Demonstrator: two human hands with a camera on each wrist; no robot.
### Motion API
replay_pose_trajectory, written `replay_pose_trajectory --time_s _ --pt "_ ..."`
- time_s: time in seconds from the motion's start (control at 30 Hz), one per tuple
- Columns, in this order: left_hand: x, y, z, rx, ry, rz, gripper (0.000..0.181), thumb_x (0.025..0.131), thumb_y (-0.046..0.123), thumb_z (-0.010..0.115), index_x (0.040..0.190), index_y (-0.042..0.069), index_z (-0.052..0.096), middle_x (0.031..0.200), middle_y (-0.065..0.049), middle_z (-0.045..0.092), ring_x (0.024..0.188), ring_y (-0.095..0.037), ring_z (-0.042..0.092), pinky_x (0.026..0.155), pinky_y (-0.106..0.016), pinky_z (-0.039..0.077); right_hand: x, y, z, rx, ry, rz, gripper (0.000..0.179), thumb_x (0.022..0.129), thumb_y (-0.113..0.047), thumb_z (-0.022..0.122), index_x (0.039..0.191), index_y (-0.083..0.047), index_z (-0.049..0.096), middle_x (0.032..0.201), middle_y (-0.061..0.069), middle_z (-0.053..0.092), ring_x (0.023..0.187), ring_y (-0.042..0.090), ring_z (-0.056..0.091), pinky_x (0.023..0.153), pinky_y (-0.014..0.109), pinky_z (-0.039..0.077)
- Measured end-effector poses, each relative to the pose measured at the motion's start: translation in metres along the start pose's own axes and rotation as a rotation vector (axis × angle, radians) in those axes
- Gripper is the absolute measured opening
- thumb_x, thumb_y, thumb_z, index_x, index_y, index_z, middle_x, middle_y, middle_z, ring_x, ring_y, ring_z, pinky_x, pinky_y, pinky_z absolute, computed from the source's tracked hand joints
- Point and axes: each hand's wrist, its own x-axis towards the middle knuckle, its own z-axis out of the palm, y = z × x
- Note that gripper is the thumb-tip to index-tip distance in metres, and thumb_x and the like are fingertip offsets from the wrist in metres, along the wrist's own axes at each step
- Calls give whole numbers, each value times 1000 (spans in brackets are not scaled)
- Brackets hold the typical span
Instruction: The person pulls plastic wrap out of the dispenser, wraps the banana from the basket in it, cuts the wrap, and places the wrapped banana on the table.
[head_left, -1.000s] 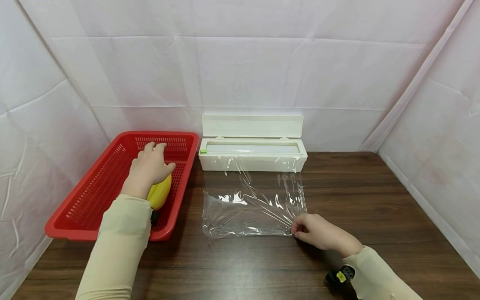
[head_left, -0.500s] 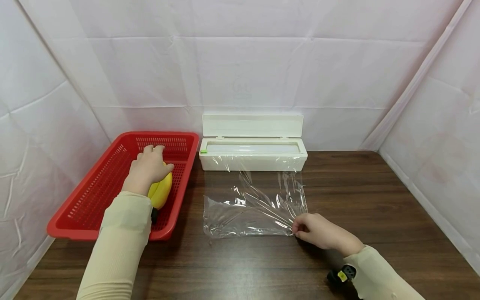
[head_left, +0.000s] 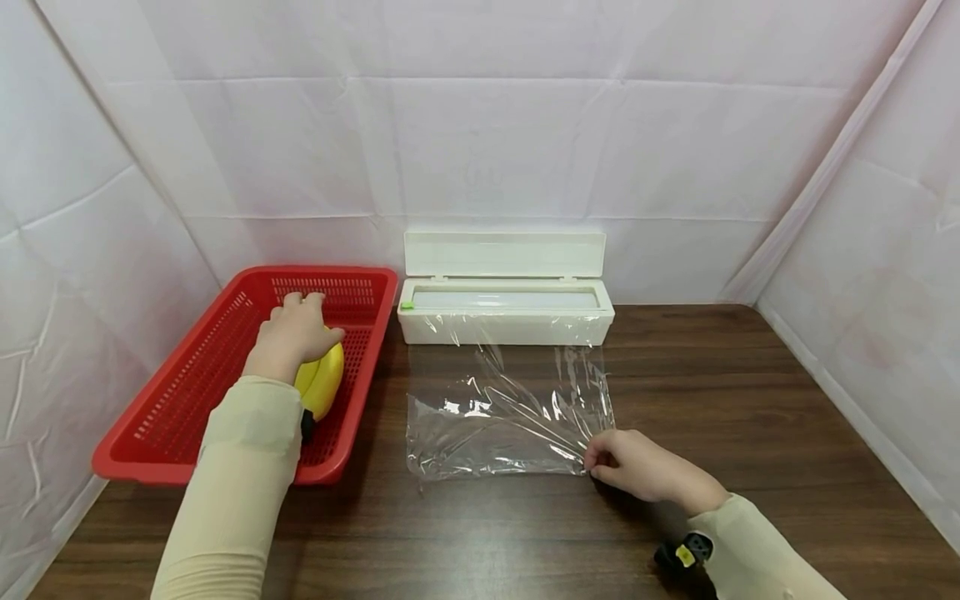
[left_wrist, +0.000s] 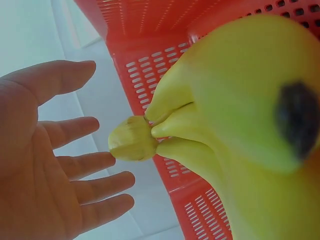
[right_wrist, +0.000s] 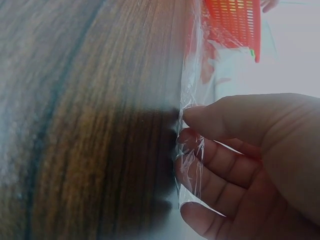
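My left hand is over the red basket, above a bunch of yellow bananas. In the left wrist view its fingers are spread and relaxed beside the banana stem, holding nothing. My right hand pinches the near right corner of a sheet of clear plastic wrap between thumb and fingers, low over the table. The sheet runs out from a white wrap dispenser with its lid raised. Creases fan from the pinched corner, and the right wrist view shows film across the fingers.
The red basket stands on the left of the brown wooden table. A green slider sits at the dispenser's left end. White cloth walls enclose the back and both sides.
My left hand has drifted slightly left and toward me above the bananas. The right hand keeps its pinch on the plastic wrap at nearly the same spot.
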Motion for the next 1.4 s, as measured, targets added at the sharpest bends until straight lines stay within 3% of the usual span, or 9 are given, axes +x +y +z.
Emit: replay_pose_trajectory --time_s 0.7,1.07,1.27,1.4 --pt "3 -4 -1 13 -8 -9 72 92 29 51 145 -8 20 142 -41 16 124 -57 29 99 -67 30 1 2 4 5 2 4 10 87 -7 62 81 -16 62 72 -10 55 64 -1 45 58 20 40" --pt "3 -9 -1 59 70 -22 56 91 22 55 130 -14 37 127 -36 26 101 -48 44 81 -58 45 3 1 2 5 0 2 10 87 -7 61 81 -15 62 73 -10 55 64 -1 45 58 20 40" --pt "2 -10 -2 55 136 -44 49 89 15 56 125 -12 40 118 -33 31 94 -45 44 75 -56 47 4 0 2 11 4 0 10 86 -6 61 81 -14 62 72 -10 55 64 -1 45 58 20 41" --pt "1 -11 -3 18 148 -57 47 88 13 56 124 -12 39 115 -32 33 92 -43 45 72 -54 48 5 1 2 11 3 0 10 86 -5 61 81 -14 62 72 -9 55 64 -1 45 58 20 41"
